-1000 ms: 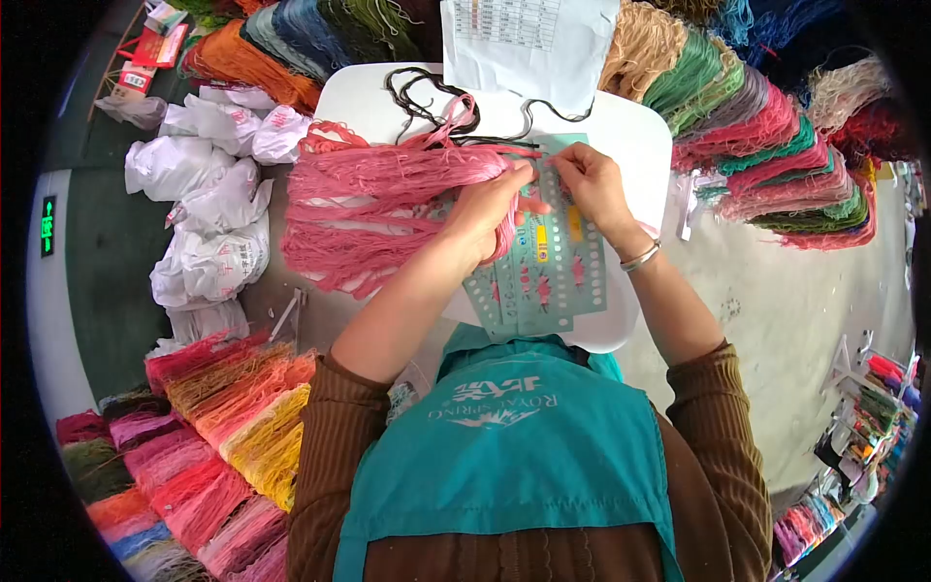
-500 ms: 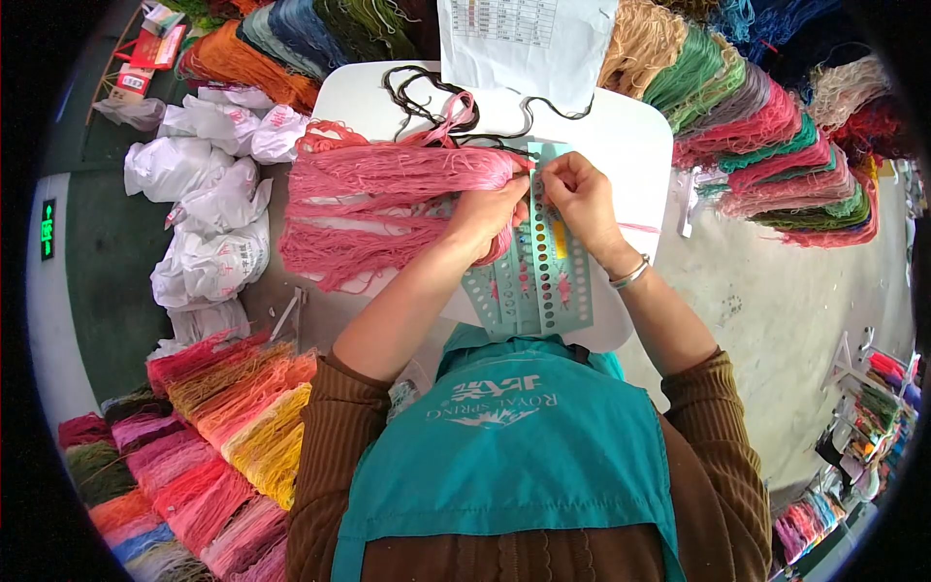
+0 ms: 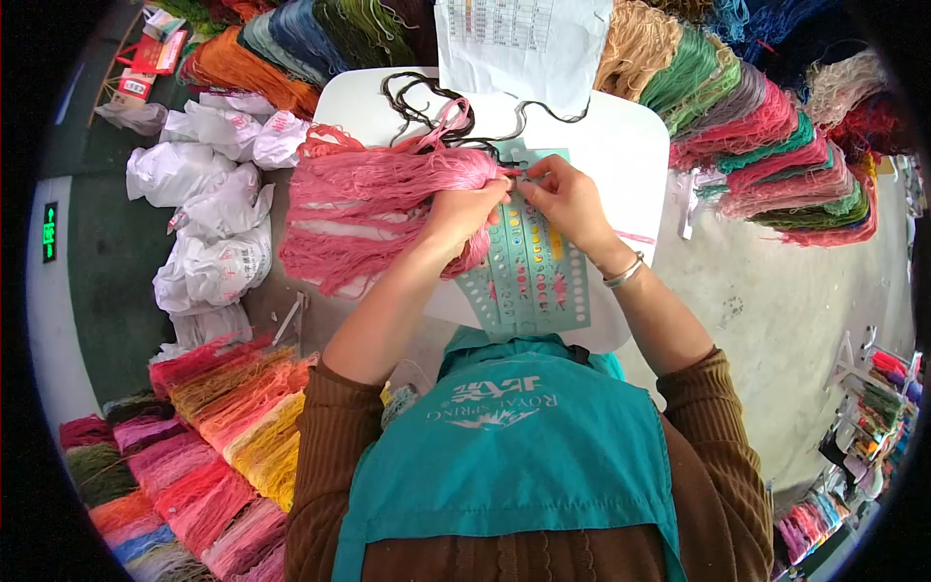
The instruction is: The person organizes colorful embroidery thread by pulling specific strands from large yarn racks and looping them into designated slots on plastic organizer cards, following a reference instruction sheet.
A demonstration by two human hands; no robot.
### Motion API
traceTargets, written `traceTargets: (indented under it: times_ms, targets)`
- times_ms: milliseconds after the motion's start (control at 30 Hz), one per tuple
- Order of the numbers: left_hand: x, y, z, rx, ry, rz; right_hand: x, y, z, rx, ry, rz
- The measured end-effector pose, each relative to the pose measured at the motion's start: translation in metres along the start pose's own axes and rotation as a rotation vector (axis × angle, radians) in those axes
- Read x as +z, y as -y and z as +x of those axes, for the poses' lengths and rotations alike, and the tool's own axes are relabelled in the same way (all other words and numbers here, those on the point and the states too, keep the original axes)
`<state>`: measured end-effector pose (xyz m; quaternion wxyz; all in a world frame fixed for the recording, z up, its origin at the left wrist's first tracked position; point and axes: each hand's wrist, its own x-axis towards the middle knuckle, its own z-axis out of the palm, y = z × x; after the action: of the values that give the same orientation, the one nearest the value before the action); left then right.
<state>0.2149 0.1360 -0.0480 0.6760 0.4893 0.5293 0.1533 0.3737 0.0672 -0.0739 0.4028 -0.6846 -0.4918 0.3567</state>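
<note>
My left hand [image 3: 460, 219] is closed around the right end of a thick bundle of pink thread [image 3: 373, 189] lying across the table's left side. My right hand [image 3: 566, 202] is closed in a pinch just to its right, fingertips close to the left ones. A short reddish-pink strand [image 3: 512, 173] runs between the two hands. Under them lie pale green cards [image 3: 533, 308] with rows of punched holes and coloured dots. Black cord [image 3: 427, 114] loops on the table behind the bundle.
A printed paper sheet [image 3: 519, 63] hangs over the far edge of the white table [image 3: 621, 136]. White plastic bags [image 3: 218, 262] pile up at left. Coloured thread hanks hang at upper right [image 3: 756, 136], upper left [image 3: 252, 68] and lower left [image 3: 223, 436].
Both hands have shifted slightly left and are close together, with the strand now showing between them. The green cards' dots are more exposed beneath the hands.
</note>
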Motion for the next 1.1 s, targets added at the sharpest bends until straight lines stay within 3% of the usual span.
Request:
traceTargets:
  times_ms: [133, 200, 300, 467, 567, 600, 700, 733, 800, 867, 900, 933, 967, 1000, 1033, 1100]
  targets:
    - [-0.001, -0.006, -0.012, -0.055, 0.194, -0.087, 0.000, 0.009, 0.000, -0.046, 0.003, -0.138]
    - [-0.004, -0.006, -0.009, -0.030, 0.308, -0.125, -0.003, 0.015, 0.002, 0.046, 0.030, -0.085]
    - [-0.004, -0.001, -0.001, -0.120, 0.160, -0.083, 0.001, 0.001, 0.005, 0.059, 0.045, 0.154]
    - [0.009, 0.016, 0.014, 0.122, 0.146, 0.293, -0.008, 0.008, 0.001, 0.118, 0.164, 0.422]
    - [0.011, 0.022, 0.018, 0.421, 0.063, 0.360, -0.007, 0.003, 0.002, 0.136, 0.190, 0.446]
    - [0.013, 0.022, 0.017, 0.375, 0.038, 0.277, -0.006, -0.002, 0.004, 0.154, 0.192, 0.447]
    - [-0.004, -0.006, 0.004, -0.121, 0.232, -0.301, -0.007, 0.007, 0.007, 0.198, 0.168, 0.289]
    - [-0.011, -0.011, -0.003, -0.093, 0.200, -0.412, -0.008, 0.012, 0.008, 0.212, 0.155, 0.209]
    - [-0.045, -0.023, -0.015, -0.121, 0.284, -0.575, -0.010, 0.019, 0.007, 0.199, 0.160, 0.147]
    - [-0.100, -0.034, -0.031, -0.091, 0.221, -0.551, -0.011, 0.021, 0.007, 0.198, 0.164, 0.109]
    - [-0.122, -0.051, -0.049, -0.073, 0.042, -0.592, -0.011, 0.020, 0.008, 0.200, 0.164, 0.103]
    - [-0.164, -0.055, -0.055, 0.002, 0.058, -0.535, -0.011, 0.020, 0.008, 0.202, 0.165, 0.097]
    - [-0.204, -0.056, -0.062, 0.157, 0.197, -0.570, -0.010, 0.019, 0.009, 0.197, 0.160, 0.085]
    - [-0.228, -0.072, -0.080, 0.115, 0.114, -0.739, -0.009, 0.019, 0.009, 0.191, 0.156, 0.072]
    - [-0.237, -0.094, -0.103, 0.250, -0.090, -0.523, -0.009, 0.019, 0.010, 0.185, 0.151, 0.059]
    - [-0.309, -0.101, -0.120, 0.432, -0.149, -0.434, -0.008, 0.021, 0.009, 0.184, 0.145, 0.059]
